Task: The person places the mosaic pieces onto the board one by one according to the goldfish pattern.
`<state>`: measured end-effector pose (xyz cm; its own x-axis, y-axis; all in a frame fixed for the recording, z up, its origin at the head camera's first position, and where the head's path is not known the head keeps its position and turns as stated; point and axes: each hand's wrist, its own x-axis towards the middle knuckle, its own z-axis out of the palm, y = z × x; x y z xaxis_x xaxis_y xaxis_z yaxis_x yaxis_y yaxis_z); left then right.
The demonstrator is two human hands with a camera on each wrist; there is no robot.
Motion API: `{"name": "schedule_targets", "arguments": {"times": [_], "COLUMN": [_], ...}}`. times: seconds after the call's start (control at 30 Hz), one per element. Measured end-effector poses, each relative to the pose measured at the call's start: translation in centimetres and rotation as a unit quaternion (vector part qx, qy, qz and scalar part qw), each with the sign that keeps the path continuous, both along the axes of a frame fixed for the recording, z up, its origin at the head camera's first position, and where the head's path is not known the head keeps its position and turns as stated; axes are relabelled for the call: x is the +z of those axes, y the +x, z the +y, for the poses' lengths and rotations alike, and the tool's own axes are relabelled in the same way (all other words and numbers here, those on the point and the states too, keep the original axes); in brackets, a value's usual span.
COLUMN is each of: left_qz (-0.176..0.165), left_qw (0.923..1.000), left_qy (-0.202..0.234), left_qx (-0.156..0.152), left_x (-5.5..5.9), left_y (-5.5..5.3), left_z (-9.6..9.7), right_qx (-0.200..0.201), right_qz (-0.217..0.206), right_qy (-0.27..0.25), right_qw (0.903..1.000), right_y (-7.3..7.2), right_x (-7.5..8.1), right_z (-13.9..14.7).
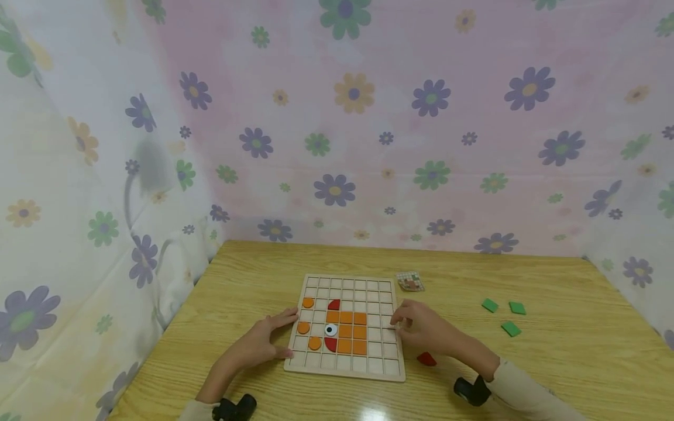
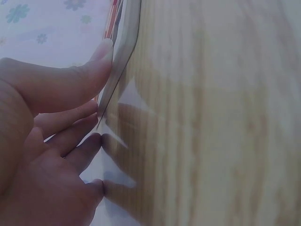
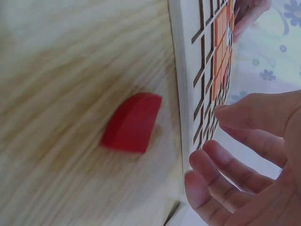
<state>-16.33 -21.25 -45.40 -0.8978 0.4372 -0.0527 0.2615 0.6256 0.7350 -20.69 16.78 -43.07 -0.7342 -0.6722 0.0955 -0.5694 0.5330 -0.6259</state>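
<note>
A wooden grid board (image 1: 344, 372) lies on the table, several orange square tiles (image 1: 345, 331) in its cells. Also on it are three orange discs (image 1: 303, 328), a white eye disc (image 1: 330, 330) and two red quarter-round pieces (image 1: 330, 344). My left hand (image 1: 258, 340) rests at the board's left edge, fingers spread, thumb (image 2: 96, 70) against the rim. Over the right edge hovers my right hand (image 1: 426, 328), fingers loosely bent, with no piece showing between thumb and fingertips in the right wrist view. Beside the board near that hand lies a red quarter-round piece (image 3: 134, 123).
Three green tiles (image 1: 511, 328) lie on the table (image 1: 253, 269) to the right. A small picture card (image 1: 410, 282) sits by the board's far right corner. Flowered cloth (image 1: 295, 169) stands behind the table and at both sides.
</note>
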Motion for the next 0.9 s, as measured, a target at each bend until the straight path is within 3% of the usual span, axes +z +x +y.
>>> {"name": "schedule_targets", "arguments": {"times": [0.5,0.77,0.9], "left_qz": [0.000,0.004,0.000], "left_qw": [1.0000,0.9999,1.0000], "left_qy": [-0.007,-0.011,-0.008], "left_qx": [0.003,0.005,0.004], "left_x": [-0.2,0.0,0.0], "left_y": [-0.2,-0.1,0.0], "left_z": [-0.1,0.0,0.0], "right_qx": [0.019,0.027,0.030], "right_qz": [-0.002,-0.020,-0.009], "right_qy": [0.021,-0.008,-0.021], "right_qw": [0.9996,0.9994,0.9993], "right_y": [1.9,2.6,2.6], "right_x": [-0.7,-1.3,-1.5], "right_z": [4.0,4.9,4.9]}}
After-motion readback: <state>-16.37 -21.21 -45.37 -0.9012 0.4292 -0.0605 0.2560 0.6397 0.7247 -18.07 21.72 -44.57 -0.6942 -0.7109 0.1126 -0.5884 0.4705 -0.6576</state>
